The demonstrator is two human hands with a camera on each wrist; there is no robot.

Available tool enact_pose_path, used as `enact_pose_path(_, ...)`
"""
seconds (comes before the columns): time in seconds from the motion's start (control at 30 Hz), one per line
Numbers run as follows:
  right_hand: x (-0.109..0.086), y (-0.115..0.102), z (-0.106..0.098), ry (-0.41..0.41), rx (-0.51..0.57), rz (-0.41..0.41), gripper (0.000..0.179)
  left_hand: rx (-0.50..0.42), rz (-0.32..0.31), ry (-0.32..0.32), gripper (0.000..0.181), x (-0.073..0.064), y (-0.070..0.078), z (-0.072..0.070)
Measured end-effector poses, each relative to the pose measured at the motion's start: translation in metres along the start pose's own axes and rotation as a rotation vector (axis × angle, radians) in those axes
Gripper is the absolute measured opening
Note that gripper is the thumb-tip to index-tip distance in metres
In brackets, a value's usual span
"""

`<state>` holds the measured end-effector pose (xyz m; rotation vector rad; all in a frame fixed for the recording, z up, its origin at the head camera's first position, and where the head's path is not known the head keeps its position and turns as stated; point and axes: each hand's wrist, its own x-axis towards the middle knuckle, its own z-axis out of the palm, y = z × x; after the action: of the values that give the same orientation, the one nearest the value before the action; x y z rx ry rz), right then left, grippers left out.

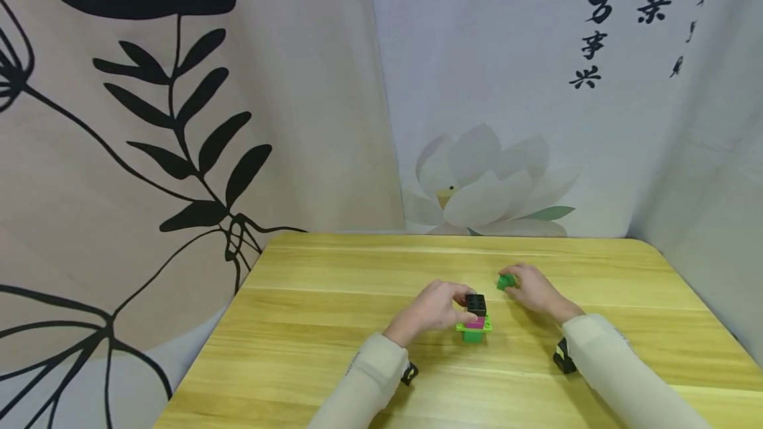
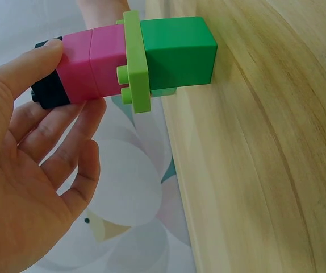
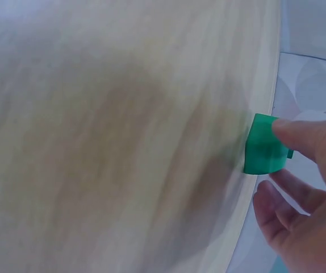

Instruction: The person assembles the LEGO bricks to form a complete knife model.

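A stack of toy building blocks stands on the wooden table: a green block (image 2: 180, 52) at the bottom, a lime green plate (image 2: 137, 62) over it, magenta blocks (image 2: 93, 61) above, and a black block (image 1: 475, 304) on top. My left hand (image 1: 438, 308) grips the stack's upper part, thumb on the black block and fingers behind the magenta. Farther back and to the right, my right hand (image 1: 534, 290) pinches a separate green block (image 3: 263, 145) between thumb and fingers. In the right wrist view that block is at the table surface; its far side is hidden by the fingers.
The wooden table (image 1: 334, 323) runs back to a printed curtain (image 1: 316, 118) along its far edge. A second curtain (image 1: 703, 151) hangs at the right. Black wrist devices (image 1: 563, 357) show under the sleeves.
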<state>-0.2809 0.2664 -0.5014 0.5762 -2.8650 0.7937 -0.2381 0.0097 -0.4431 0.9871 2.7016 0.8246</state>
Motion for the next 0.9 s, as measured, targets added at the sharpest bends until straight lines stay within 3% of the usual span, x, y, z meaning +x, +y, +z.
enact_pose_path(0.5, -0.002, -0.003, -0.003, -0.005, -0.014, 0.022, 0.030, -0.010, 0.003, 0.011, 0.039, 0.001, -0.003, 0.004)
enact_pose_path(0.9, -0.017, -0.048, -0.020, 0.031, 0.068, -0.056, 0.032, -0.008, 0.002, 0.017, 0.037, 0.000, -0.002, 0.002)
